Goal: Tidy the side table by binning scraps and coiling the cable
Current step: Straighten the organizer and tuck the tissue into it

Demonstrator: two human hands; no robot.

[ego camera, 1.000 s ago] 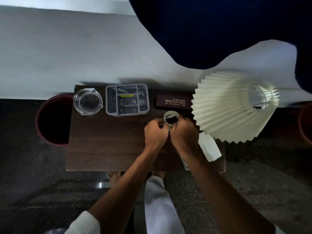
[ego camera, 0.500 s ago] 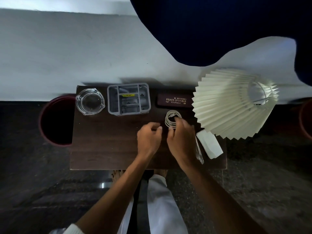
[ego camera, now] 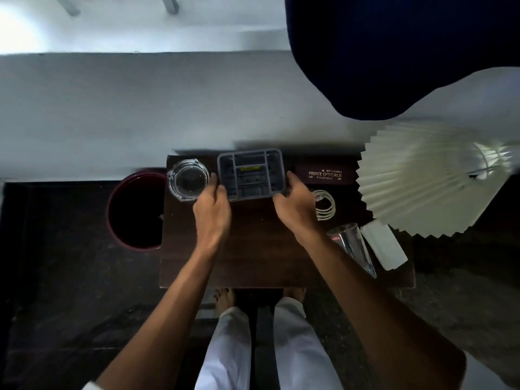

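Observation:
A coiled white cable [ego camera: 325,205] lies on the dark wooden side table [ego camera: 253,249], right of centre, with no hand on it. My left hand [ego camera: 212,209] grips the left side of a grey plastic organiser tray [ego camera: 250,174] with several compartments at the back of the table. My right hand [ego camera: 295,202] grips the tray's right side. A dark red bin [ego camera: 135,209] stands on the floor against the table's left edge.
A glass ashtray [ego camera: 187,180] sits left of the tray, close to my left thumb. A dark spectacle case [ego camera: 325,175] lies at the back right. A pleated white lampshade [ego camera: 430,178] overhangs the right side, with a drinking glass [ego camera: 353,246] and a white box [ego camera: 384,246] under it.
Both hands have let go of the coiled cable, which now lies on the table, and moved left and back to take hold of the grey organiser tray.

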